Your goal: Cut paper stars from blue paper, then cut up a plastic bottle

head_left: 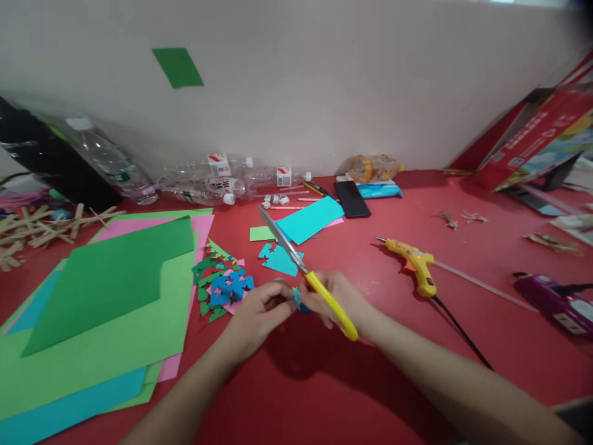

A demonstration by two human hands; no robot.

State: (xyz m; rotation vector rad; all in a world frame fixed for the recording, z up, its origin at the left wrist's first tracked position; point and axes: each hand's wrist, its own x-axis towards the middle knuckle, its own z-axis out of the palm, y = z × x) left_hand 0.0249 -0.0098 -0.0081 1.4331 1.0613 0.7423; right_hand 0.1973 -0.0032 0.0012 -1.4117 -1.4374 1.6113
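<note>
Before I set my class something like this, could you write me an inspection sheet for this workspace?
Surface: red tabletop, crowded at the left and back.
Work in hand: yellow-handled scissors; small light-blue paper piece.
Clutter: paper scraps and coloured sheets to the left, wooden sticks beyond; plastic bottles along the wall; black phone.
Hands: left hand pinches the paper piece; right hand holds the scissors, blades pointing away from the person.
Cables: black cable runs from the yellow glue gun towards the right forearm; its far end is hidden.
Surroundings: pale wall bearing green paper; red printed box at right.
</note>
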